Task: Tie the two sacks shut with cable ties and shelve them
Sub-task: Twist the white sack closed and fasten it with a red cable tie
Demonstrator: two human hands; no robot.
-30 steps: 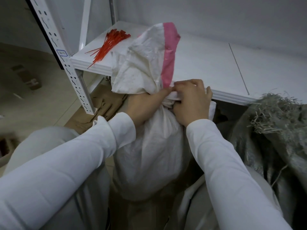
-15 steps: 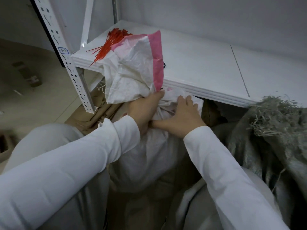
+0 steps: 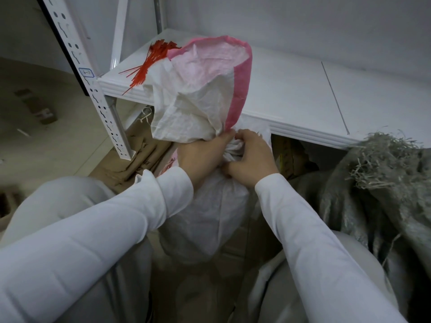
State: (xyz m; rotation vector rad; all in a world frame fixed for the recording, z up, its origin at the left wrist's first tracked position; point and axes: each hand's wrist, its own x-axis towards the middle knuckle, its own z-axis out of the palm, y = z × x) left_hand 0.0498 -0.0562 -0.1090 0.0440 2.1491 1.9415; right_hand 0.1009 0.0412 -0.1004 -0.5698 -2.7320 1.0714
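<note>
- Location: the white sack point(image 3: 210, 217) stands on the floor between your knees, just in front of the lower shelf point(image 3: 303, 96). Its flared top rises above the shelf's front edge.
- Orientation: the sack's long axis runs near vertical. The pink-banded mouth point(image 3: 240, 78) points up and leans slightly left, towards the shelf upright point(image 3: 98, 96).
- Left hand point(image 3: 203, 157): clamped round the gathered neck point(image 3: 233, 150) from the left, just under the flare.
- Right hand point(image 3: 251, 159): fingers curled onto the same neck from the right, touching the left hand at the bunch.
- Tie status: no tie is visible on the neck. If one is threaded, your hands hide it, so I cannot tell.
- Supply: the red cable ties point(image 3: 149, 64) lie in a loose bundle on the shelf's left corner, partly behind the flare.
- Handling, judged: the woven fabric looks soft, crinkly and fairly slick, and a bunched neck is likely to spring open if you slacken your grip. The filled body looks bulky rather than fragile.
- Hold point, judged: grip the narrowest part of the neck, below the pink band. For shelving, add a hand under the body, since the neck alone may slip.
- Outstanding: the grey sack point(image 3: 373, 206) leans at your right, its frayed top open and untied.
</note>
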